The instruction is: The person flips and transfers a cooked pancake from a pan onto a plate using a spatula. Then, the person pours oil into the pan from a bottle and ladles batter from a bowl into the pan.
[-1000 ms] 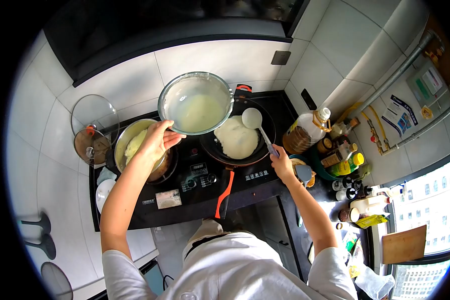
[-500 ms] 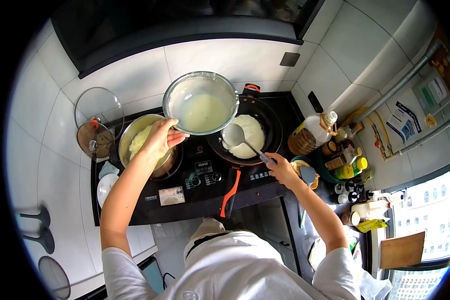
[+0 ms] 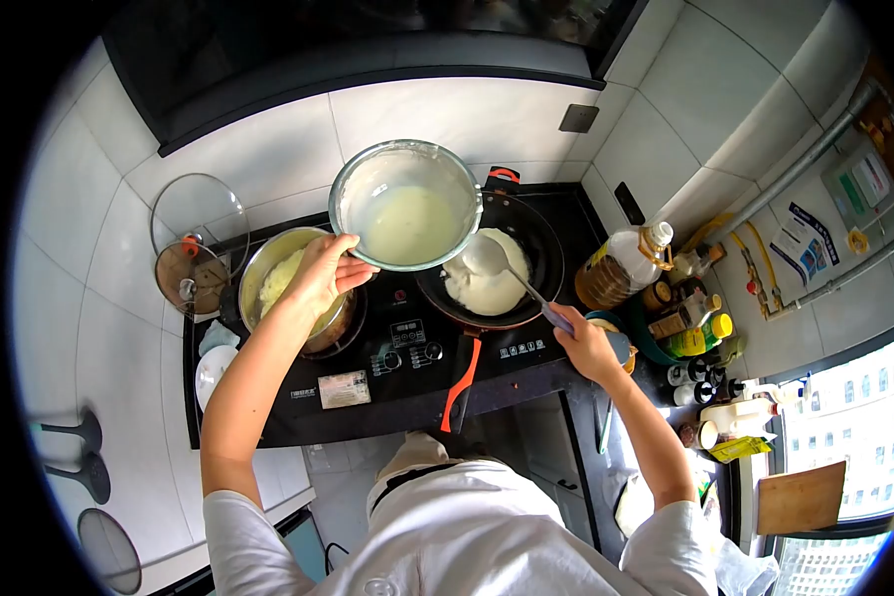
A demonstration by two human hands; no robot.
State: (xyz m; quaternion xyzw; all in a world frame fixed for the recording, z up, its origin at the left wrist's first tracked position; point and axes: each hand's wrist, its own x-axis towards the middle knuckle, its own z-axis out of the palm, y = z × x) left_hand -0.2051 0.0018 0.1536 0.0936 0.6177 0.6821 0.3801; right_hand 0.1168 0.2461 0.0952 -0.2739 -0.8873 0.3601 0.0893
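My left hand [image 3: 330,276] grips the near rim of a glass bowl [image 3: 405,256], which is tilted above the stove and holds pale liquid batter [image 3: 409,224]. The handle of a ladle [image 3: 486,255] is in my right hand [image 3: 584,343]. The ladle's round head is over or on the white batter [image 3: 497,291] spread in a black frying pan [image 3: 546,238]; whether they touch I cannot tell. Beneath my left wrist a pot [image 3: 251,276] holds something pale yellow.
The black stove [image 3: 278,422] carries both pans. A large oil bottle [image 3: 611,270] stands right of the frying pan, with several smaller bottles beyond. Glass lids [image 3: 197,223] hang on the left wall. A wooden board [image 3: 803,497] leans by the window.
The ladle head first moved left over the batter, then back slightly right. My right hand has shifted right and down. The bowl stays held up, with the whole view slightly shifted.
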